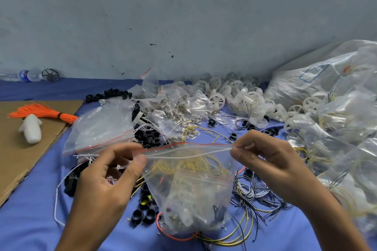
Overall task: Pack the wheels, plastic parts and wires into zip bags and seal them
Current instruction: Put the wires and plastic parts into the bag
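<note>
A clear zip bag with a red strip along its mouth hangs between my hands above the blue cloth. It holds yellow wires, a smaller zip bag and white and black plastic parts. My left hand pinches the left end of the bag's mouth between thumb and fingers. My right hand pinches the right end. The mouth is pulled taut between them. White wheels lie heaped at the back, black plastic rings in the middle, and loose wires lie under and beside the bag.
Empty zip bags lie in a pile at centre left. Large clear sacks of packed bags fill the right side. On a cardboard sheet at the left lie orange ties and a white plastic piece. A water bottle lies by the wall.
</note>
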`<state>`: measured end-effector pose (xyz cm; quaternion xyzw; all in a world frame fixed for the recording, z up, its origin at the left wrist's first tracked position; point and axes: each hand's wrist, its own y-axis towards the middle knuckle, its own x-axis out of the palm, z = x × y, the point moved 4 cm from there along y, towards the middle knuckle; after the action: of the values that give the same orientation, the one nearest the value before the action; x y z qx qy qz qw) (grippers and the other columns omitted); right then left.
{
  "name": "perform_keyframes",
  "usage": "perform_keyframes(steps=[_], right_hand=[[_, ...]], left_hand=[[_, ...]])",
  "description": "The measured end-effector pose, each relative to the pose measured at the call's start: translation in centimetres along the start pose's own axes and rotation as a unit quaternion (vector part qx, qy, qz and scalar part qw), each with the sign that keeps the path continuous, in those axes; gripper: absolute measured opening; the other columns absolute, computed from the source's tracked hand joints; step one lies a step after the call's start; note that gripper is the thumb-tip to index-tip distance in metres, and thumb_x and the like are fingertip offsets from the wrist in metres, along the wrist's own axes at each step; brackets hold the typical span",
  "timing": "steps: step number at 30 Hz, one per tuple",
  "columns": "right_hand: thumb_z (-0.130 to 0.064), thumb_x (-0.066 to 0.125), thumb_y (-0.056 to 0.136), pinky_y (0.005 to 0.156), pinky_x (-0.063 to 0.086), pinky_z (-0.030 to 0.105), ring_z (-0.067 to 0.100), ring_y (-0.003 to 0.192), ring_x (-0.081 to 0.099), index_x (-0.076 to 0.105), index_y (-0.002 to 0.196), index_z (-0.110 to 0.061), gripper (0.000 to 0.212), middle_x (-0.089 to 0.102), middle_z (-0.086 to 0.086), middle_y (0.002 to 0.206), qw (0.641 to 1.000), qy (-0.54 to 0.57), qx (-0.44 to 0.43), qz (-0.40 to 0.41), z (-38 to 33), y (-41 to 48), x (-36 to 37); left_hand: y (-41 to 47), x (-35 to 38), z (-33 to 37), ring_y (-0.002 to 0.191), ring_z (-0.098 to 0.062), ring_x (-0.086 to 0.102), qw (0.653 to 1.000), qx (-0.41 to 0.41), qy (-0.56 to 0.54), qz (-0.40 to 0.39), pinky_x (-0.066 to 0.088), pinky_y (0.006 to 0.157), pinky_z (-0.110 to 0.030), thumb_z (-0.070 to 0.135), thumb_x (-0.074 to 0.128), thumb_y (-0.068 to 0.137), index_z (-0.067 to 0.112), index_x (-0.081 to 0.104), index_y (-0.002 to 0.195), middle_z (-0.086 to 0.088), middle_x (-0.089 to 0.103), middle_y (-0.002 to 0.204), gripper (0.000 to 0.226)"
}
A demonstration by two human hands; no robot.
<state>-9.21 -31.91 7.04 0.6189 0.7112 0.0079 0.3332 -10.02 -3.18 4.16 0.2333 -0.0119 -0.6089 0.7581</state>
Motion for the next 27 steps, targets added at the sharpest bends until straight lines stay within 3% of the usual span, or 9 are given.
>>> perform_keyframes(steps=[3,6,8,11,16,23,27], right_hand=[[-0.033,0.066,0.089,0.060,0.046,0.026,0.017,0.066,0.057,0.067,0.085,-0.024,0.011,0.063,-0.006,0.074,0.999,-0.040,-0.021,-0.003,-0.6,0.1,0.5],[-0.030,0.067,0.088,0.061,0.047,0.032,0.017,0.067,0.057,0.069,0.084,-0.025,0.006,0.064,-0.009,0.076,0.997,-0.060,-0.042,-0.005,-1.4,0.3,1.0],[-0.030,0.067,0.088,0.060,0.047,0.030,0.016,0.068,0.057,0.070,0.087,-0.026,0.005,0.064,-0.010,0.077,0.996,-0.076,-0.050,-0.009,-1.7,0.2,1.1],[-0.032,0.064,0.091,0.060,0.044,0.019,0.014,0.069,0.059,0.069,0.092,-0.032,0.005,0.064,-0.013,0.079,0.994,-0.091,-0.057,-0.008,-2.1,-0.3,0.8],[-0.028,0.063,0.093,0.057,0.034,0.006,0.008,0.068,0.056,0.068,0.092,-0.031,0.006,0.059,-0.017,0.078,0.991,-0.118,-0.065,0.005,-2.2,-0.8,0.7],[-0.035,0.057,0.096,0.062,0.039,0.016,0.007,0.069,0.054,0.061,0.092,-0.034,0.006,0.056,-0.018,0.082,0.985,-0.153,-0.075,0.004,-2.6,-1.0,1.2],[-0.036,0.054,0.099,0.062,0.036,0.013,0.006,0.071,0.053,0.058,0.091,-0.033,0.009,0.052,-0.016,0.082,0.984,-0.156,-0.081,-0.010,-2.8,-1.0,1.5]], left_hand=[[-0.4,0.9,4.4,0.110,-0.004,0.053,0.968,0.181,0.164,0.051,0.040,0.094,-0.025,0.048,0.065,0.085,0.034,0.067,0.110,0.017,0.061,0.110,0.028],[-0.9,5.0,7.8,0.109,-0.013,0.055,0.921,0.308,0.233,-0.053,0.040,0.095,-0.034,0.048,0.060,0.090,0.029,0.069,0.111,0.012,0.061,0.112,0.030],[-0.6,7.1,8.5,0.104,-0.015,0.057,0.903,0.315,0.276,-0.099,0.040,0.089,-0.036,0.046,0.061,0.089,0.031,0.070,0.106,0.014,0.062,0.108,0.025],[0.0,8.1,8.7,0.093,-0.013,0.058,0.904,0.298,0.283,-0.123,0.041,0.083,-0.035,0.041,0.059,0.089,0.031,0.068,0.094,0.017,0.063,0.095,0.014],[0.1,8.3,8.5,0.087,-0.011,0.056,0.905,0.283,0.284,-0.140,0.042,0.081,-0.036,0.043,0.055,0.087,0.031,0.066,0.086,0.017,0.062,0.087,0.017],[0.3,8.0,8.7,0.082,-0.010,0.054,0.912,0.276,0.279,-0.122,0.043,0.077,-0.035,0.045,0.055,0.083,0.030,0.064,0.077,0.018,0.061,0.080,0.018],[0.3,7.5,8.5,0.080,-0.009,0.055,0.920,0.273,0.252,-0.125,0.049,0.072,-0.036,0.044,0.059,0.080,0.031,0.064,0.075,0.019,0.062,0.078,0.015]])
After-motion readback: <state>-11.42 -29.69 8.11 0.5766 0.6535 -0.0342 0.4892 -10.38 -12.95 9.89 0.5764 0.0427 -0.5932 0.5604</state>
